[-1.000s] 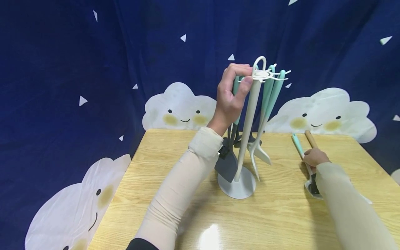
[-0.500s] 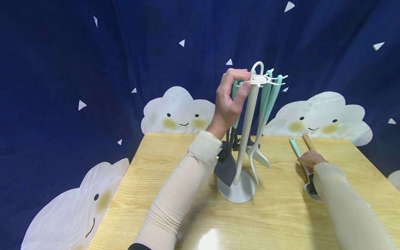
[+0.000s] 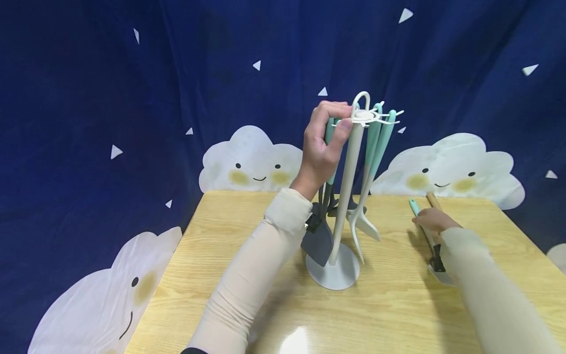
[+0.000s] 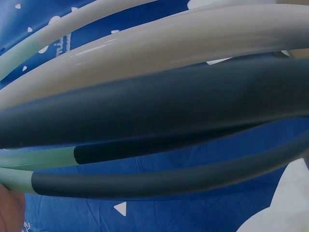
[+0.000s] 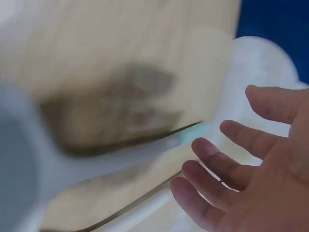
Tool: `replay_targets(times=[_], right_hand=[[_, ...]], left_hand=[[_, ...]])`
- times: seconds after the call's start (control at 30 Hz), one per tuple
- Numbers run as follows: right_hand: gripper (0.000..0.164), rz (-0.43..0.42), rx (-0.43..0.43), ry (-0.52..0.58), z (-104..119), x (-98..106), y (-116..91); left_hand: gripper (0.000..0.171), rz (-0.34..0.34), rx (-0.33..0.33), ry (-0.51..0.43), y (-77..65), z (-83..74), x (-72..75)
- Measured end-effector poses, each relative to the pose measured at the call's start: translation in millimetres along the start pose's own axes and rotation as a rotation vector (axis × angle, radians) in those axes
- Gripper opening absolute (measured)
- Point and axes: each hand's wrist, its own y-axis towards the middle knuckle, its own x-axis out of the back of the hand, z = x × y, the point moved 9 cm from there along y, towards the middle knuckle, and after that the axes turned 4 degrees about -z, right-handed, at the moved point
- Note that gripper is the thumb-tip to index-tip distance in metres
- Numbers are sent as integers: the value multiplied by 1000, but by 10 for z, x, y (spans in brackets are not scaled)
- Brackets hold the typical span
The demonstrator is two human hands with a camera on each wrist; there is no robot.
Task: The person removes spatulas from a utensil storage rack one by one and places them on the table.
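Observation:
My left hand (image 3: 322,147) grips the top of a white utensil stand (image 3: 347,196), thumb in front and fingers behind its hook ring. Mint-handled utensils hang around the pole, among them a dark turner (image 3: 319,243) and pale utensils (image 3: 367,227) on the right. In the left wrist view, dark utensil stems (image 4: 154,108) run close beside the beige pole (image 4: 169,46). My right hand (image 5: 265,169), fingers spread, is over a mint-handled utensil (image 3: 413,206) with a broad greyish head (image 5: 14,164), lying on the table. A wooden-handled utensil (image 3: 433,200) lies alongside, partly hidden.
The wooden table (image 3: 247,221) ends at a blue curtain (image 3: 132,98) with white cloud shapes. The stand's round base (image 3: 333,275) rests near the table's middle, left of the lying utensils.
My right hand has shifted slightly left along the mint-handled utensil. The left hand keeps its grip on the stand, and the head view has tilted up a little.

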Motion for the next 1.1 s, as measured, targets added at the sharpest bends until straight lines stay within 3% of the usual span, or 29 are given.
replay_targets(times=[0.27, 0.6, 1.1], right_hand=[[59, -156, 84, 73, 558, 249, -13], [62, -164, 106, 179, 936, 398, -84], [59, -262, 212, 281, 1510, 743, -326]], left_hand=[[28, 6, 3, -1, 19, -1, 6], [29, -3, -14, 0, 37, -24, 47], [30, -7, -21, -14, 40, -20, 55]])
